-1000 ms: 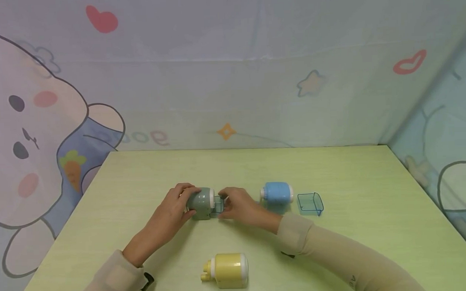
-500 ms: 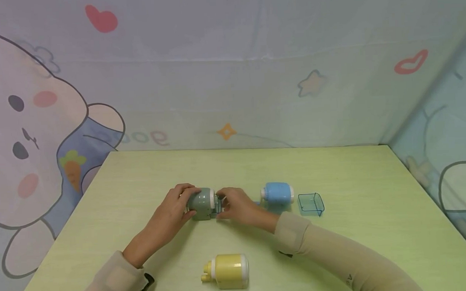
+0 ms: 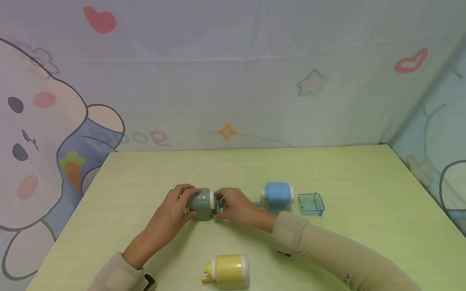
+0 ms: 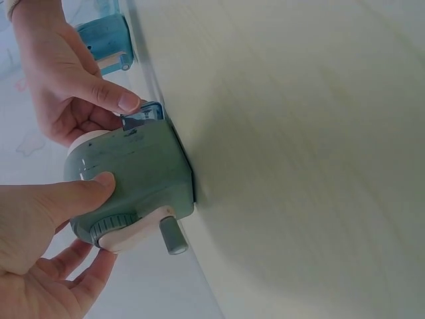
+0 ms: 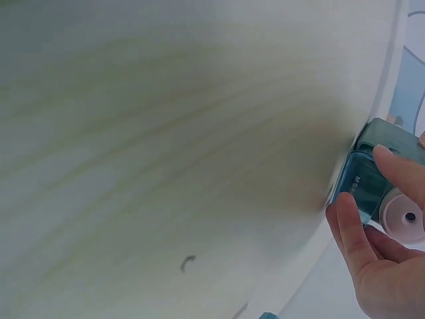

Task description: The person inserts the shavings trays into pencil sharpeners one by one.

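My left hand [image 3: 175,211] grips a green crank pencil sharpener [image 3: 200,204] that lies on the table. In the left wrist view the thumb lies on the body of the sharpener [image 4: 149,169], with the fingers on its other side, near the crank. At the other end, my right hand [image 3: 237,205] pinches a clear blue shavings drawer [image 5: 362,183]. Most of that drawer [image 4: 145,116] sits inside the sharpener's base, with its outer end still showing. The fingers partly cover the drawer in the head view.
A blue pencil sharpener [image 3: 278,193] lies just beyond my right hand. To its right is a loose clear drawer [image 3: 311,205]. Nearer my body, between the forearms, lies a yellow pencil sharpener [image 3: 230,272]. A printed cloth [image 3: 254,97] hangs behind the table's far edge.
My right hand has moved slightly left, pushing the clear drawer further into the green pencil sharpener. The left hand and the sharpener have stayed in place.
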The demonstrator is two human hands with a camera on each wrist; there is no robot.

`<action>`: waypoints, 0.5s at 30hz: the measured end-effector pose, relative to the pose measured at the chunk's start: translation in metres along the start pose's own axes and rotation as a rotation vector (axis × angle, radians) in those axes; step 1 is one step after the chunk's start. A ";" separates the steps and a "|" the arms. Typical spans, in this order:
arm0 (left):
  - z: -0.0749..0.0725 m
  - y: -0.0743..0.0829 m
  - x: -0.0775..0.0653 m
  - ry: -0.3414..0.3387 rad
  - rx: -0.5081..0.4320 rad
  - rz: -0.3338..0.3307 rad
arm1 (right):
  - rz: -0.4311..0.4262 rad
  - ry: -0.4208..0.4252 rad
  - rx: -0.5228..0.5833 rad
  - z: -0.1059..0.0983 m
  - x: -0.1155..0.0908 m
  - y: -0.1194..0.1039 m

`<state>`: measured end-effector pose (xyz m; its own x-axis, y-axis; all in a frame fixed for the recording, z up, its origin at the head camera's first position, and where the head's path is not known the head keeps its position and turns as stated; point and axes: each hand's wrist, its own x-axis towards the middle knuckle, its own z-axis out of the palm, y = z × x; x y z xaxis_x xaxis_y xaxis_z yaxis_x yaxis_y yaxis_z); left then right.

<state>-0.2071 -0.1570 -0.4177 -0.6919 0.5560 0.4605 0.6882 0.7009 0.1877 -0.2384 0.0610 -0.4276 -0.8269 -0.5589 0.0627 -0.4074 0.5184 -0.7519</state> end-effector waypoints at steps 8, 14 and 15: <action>0.000 0.001 0.000 -0.004 -0.006 -0.009 | 0.003 0.002 -0.026 0.002 0.001 -0.002; 0.000 0.001 0.000 -0.001 -0.015 -0.015 | 0.005 0.004 -0.033 0.002 0.004 -0.002; 0.000 0.001 0.000 0.000 -0.015 -0.014 | 0.009 0.004 -0.032 0.002 0.004 -0.002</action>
<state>-0.2061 -0.1559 -0.4175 -0.7017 0.5463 0.4573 0.6815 0.7018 0.2075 -0.2401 0.0562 -0.4270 -0.8321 -0.5516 0.0587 -0.4122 0.5441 -0.7308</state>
